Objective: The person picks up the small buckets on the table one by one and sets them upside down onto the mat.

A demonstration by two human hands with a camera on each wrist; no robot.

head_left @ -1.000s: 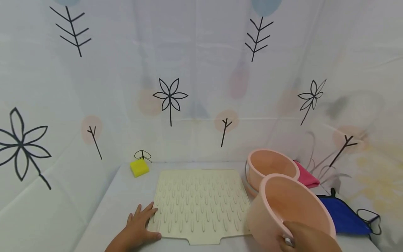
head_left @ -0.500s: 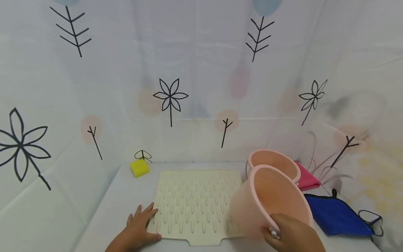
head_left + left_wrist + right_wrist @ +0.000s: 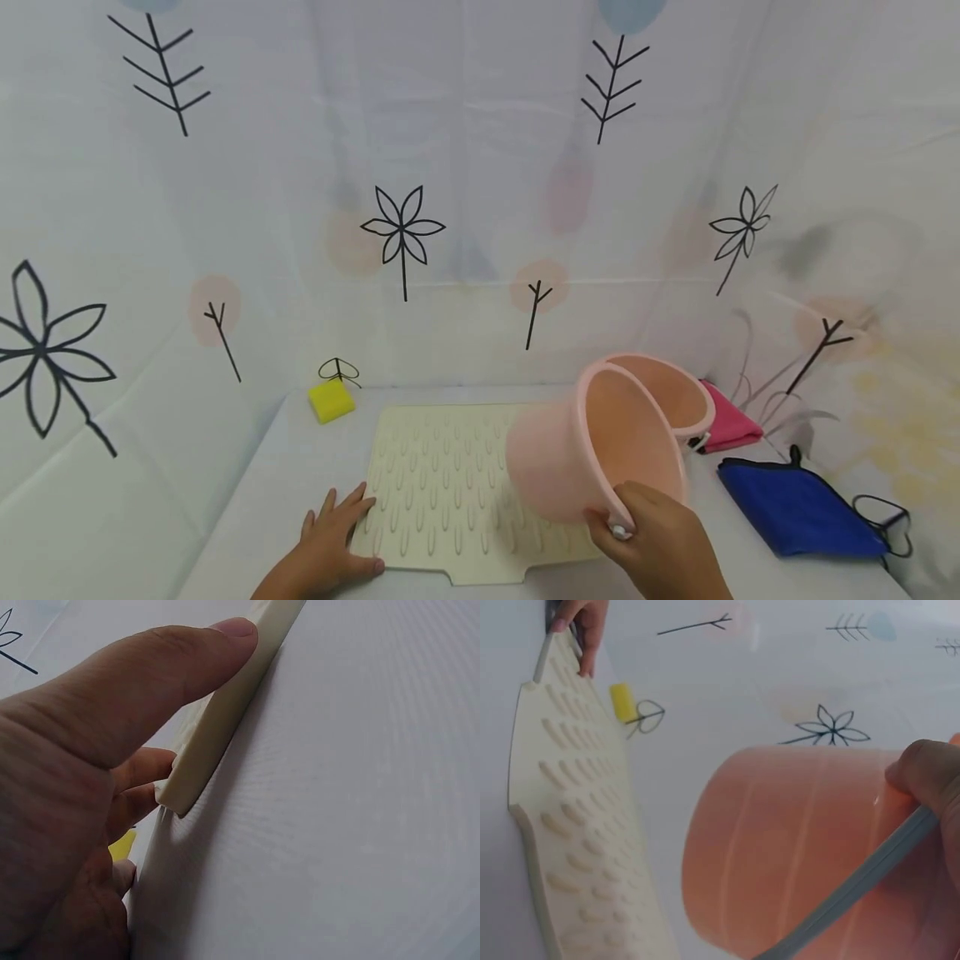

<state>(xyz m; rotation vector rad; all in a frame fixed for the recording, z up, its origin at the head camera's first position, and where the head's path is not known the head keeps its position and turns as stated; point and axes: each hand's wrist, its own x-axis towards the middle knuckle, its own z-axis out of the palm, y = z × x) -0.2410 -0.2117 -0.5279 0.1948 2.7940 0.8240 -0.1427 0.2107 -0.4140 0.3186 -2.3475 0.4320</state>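
A: Right hand [image 3: 663,533], condition?
B: Fingers curled, gripping a bucket [image 3: 547,462] by its rim; grey handle [image 3: 855,877] slanting across the outside.
A: Left hand [image 3: 326,537]?
B: Fingers spread, thumb apart; resting against the near left corner of a board [image 3: 435,483], nothing gripped.
A: Step in hand?
B: By judgement, a one-handed carry of the bucket, with the board steadied. Called for next: firm hold on the rim, tilt under control, board held still.
A: Bucket, relative to fingers?
B: Mostly beyond and left of the right ones; well apart from the left ones. Tilted, mouth to the right. In front of the board's right part in the head view; apart from it in the right wrist view.
A: Farther out?
B: Second bucket [image 3: 671,387], behind, partly hidden. Pink cloth [image 3: 726,421] beside it; blue cloth [image 3: 798,508] nearer. Yellow block [image 3: 331,401], far left. White worktop [image 3: 262,475] underneath; printed curtain [image 3: 465,125] behind.
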